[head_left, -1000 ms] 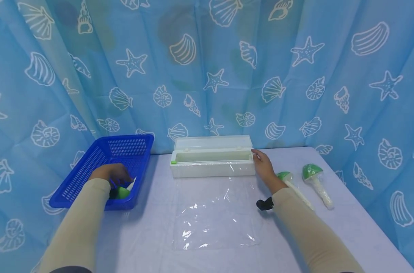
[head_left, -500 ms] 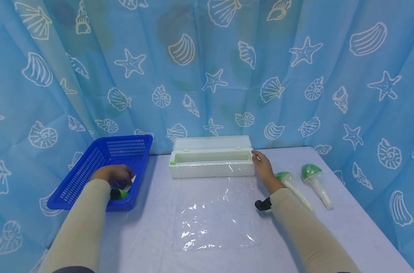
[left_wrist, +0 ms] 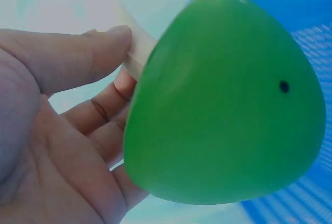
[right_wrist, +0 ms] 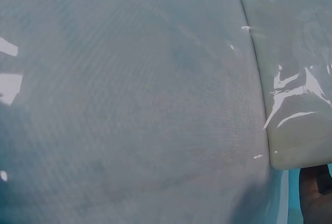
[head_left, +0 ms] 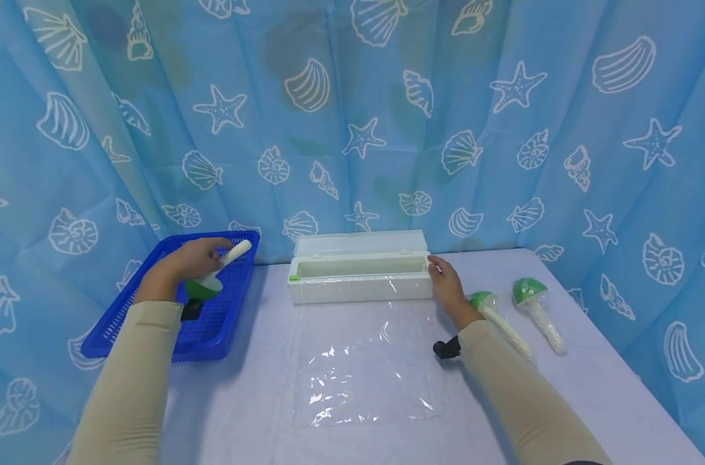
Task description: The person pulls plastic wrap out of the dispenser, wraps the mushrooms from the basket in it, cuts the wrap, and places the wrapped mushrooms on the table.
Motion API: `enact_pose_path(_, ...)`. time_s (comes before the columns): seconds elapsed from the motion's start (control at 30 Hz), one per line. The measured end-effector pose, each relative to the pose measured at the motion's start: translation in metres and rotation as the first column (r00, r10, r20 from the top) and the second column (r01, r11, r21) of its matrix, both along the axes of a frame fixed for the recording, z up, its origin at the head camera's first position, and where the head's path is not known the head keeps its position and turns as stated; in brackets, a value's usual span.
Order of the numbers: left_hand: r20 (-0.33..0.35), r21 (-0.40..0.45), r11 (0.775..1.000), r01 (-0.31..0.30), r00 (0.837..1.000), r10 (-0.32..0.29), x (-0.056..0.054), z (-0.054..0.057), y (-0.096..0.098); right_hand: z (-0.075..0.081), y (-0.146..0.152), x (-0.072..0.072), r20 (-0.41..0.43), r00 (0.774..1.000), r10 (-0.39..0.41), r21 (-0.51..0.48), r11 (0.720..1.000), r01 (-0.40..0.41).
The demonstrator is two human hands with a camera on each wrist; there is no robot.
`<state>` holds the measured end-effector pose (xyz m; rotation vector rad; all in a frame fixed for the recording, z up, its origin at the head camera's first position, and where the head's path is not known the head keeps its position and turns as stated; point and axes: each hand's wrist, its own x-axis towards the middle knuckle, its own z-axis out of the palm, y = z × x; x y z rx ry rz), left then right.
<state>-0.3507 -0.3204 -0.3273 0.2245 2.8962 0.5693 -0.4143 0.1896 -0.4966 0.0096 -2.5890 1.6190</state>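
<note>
Above the blue basket [head_left: 250, 284], my left hand [head_left: 192, 258] holds a ladle [head_left: 204, 289] by its white handle, which points up and right. The bowl is green outside and white inside. Close up in the left wrist view, the green bowl [left_wrist: 223, 105] shows a black dot, and the thumb [left_wrist: 93, 53] presses on the handle. My right hand [head_left: 447, 284] grips the right end of a long white cling film dispenser [head_left: 358, 290] whose lid stands open. A sheet of clear film [head_left: 370, 368] runs from the dispenser over the table toward me.
Two more ladles with green bowls lie at the right; the farther ladle [head_left: 529, 292] has clear wrap around it, and the nearer ladle [head_left: 506, 329] is partly behind my right forearm. A blue shell-patterned curtain [head_left: 352, 129] hangs behind the white-covered table [head_left: 608, 394].
My left hand has risen out of the basket with the ladle, which lay low inside it before. The right hand has stayed at the dispenser's end, and the film lies as before.
</note>
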Motion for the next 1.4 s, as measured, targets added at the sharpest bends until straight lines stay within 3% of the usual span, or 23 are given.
enact_pose_path(0.17,-0.068,-0.051,0.998,0.043,0.997,-0.046,0.007,0.011,0.039,0.000,0.000,0.001,0.010,1.000,0.015,-0.011,1.000,-0.015)
enact_pose_path(0.33,-0.108,-0.096,0.989,0.115,0.986,-0.126,0.015,0.011,0.079,0.000,0.000,0.001,0.002,1.000,0.018,-0.016,1.000,-0.018)
enact_pose_path(0.43,-0.129,-0.124,0.976,0.182,0.972,-0.197,0.020,0.008,0.102,0.000,0.000,0.002,0.001,1.000,0.013,-0.013,1.000,-0.013)
enact_pose_path(0.57,-0.140,-0.160,0.952,0.260,0.949,-0.283,0.027,-0.003,0.130,0.001,0.000,0.002,0.001,1.000,0.016,-0.008,1.000,-0.015)
enact_pose_path(0.87,-0.135,-0.210,0.929,0.303,0.933,-0.335,0.043,-0.032,0.179,0.000,0.000,0.000,0.011,1.000,0.012,0.012,1.000,-0.012)
enact_pose_path(0.93,-0.147,-0.230,0.918,0.323,0.921,-0.361,0.046,-0.038,0.187,-0.001,0.000,-0.001,0.012,1.000,0.012,0.015,1.000,-0.013)
enact_pose_path(1.07,-0.188,-0.300,0.879,0.371,0.880,-0.436,0.051,-0.054,0.204,-0.003,0.002,-0.002,-0.006,1.000,0.018,0.009,1.000,-0.018)
enact_pose_path(1.17,-0.192,-0.330,0.859,0.391,0.863,-0.467,0.056,-0.067,0.216,-0.004,0.003,-0.002,-0.024,0.999,0.022,0.005,1.000,-0.022)
enact_pose_path(1.4,-0.110,-0.393,0.819,0.418,0.863,-0.494,0.071,-0.086,0.240,-0.006,0.002,-0.001,-0.009,1.000,0.018,0.009,1.000,-0.018)
